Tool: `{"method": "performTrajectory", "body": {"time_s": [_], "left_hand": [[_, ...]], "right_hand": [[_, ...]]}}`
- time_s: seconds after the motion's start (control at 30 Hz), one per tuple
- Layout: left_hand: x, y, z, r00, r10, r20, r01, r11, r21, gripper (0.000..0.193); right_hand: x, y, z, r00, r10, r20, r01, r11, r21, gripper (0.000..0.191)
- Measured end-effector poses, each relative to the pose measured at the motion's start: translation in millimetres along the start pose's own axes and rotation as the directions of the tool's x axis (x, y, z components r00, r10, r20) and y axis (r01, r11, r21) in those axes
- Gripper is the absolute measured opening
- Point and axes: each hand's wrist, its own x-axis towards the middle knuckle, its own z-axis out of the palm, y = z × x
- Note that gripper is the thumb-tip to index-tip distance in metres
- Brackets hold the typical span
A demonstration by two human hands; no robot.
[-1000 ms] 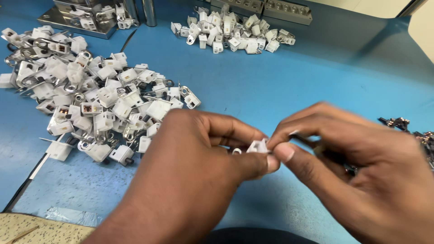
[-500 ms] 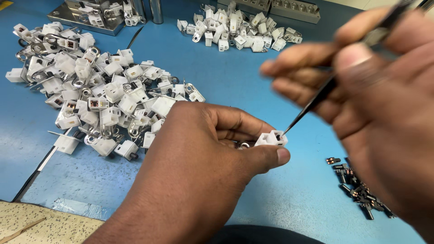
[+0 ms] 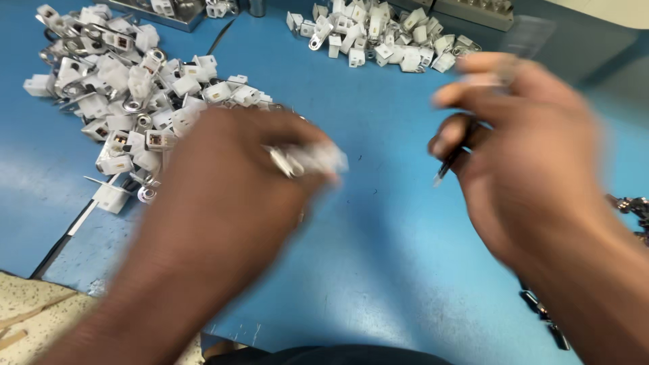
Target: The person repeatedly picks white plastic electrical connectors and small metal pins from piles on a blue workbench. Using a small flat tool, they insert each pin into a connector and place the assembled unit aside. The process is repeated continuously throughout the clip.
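Both my hands are motion-blurred over the blue desk [image 3: 378, 257]. My left hand [image 3: 230, 196] is low and centre-left, its grip pinched on a small white plastic part [image 3: 318, 159] with a bit of metal showing at my fingertips; the part is held just above the desk, near the edge of the big pile. My right hand [image 3: 527, 155] is raised to the right, well apart from the left, its grip closed around a thin dark pointed tool [image 3: 449, 165], the tip angled down and left toward the desk.

A large pile of white connector parts [image 3: 128, 101] with metal tabs is spread on the desk at upper left, partly behind my left hand. A second, smaller pile [image 3: 378, 34] sits at top centre. A metal fixture [image 3: 162, 10] stands at the top edge. Small dark metal pieces [image 3: 632, 206] lie at the right edge, beside my right wrist. A speckled surface [image 3: 34, 318] shows at bottom left, beyond the desk's edge.
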Motion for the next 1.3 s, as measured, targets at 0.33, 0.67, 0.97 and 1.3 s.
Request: {"method": "performTrajectory", "body": {"time_s": [0.33, 0.67, 0.97, 1.3], "left_hand": [[45, -62, -55, 0.866, 0.488, -0.108, -0.334, 0.727, 0.6, 0.024], [35, 0, -28, 0.935, 0.328, -0.137, -0.28, 0.917, 0.283, 0.029], [-29, 7, 47, 0.818, 0.076, 0.57, 0.256, 0.84, -0.479, 0.032], [-35, -8, 75, 0.69, 0.357, 0.629, -0.367, 0.922, -0.121, 0.051]], "right_hand": [[201, 53, 107, 0.677, -0.308, 0.668, 0.719, 0.082, -0.69, 0.025], [98, -3, 63, 0.681, -0.302, 0.667, 0.692, 0.564, -0.451, 0.02], [-83, 1, -57, 0.88, 0.425, 0.213, -0.271, 0.817, -0.509, 0.02], [-114, 23, -116, 0.891, 0.288, -0.351, -0.448, 0.432, -0.782, 0.026]]}}
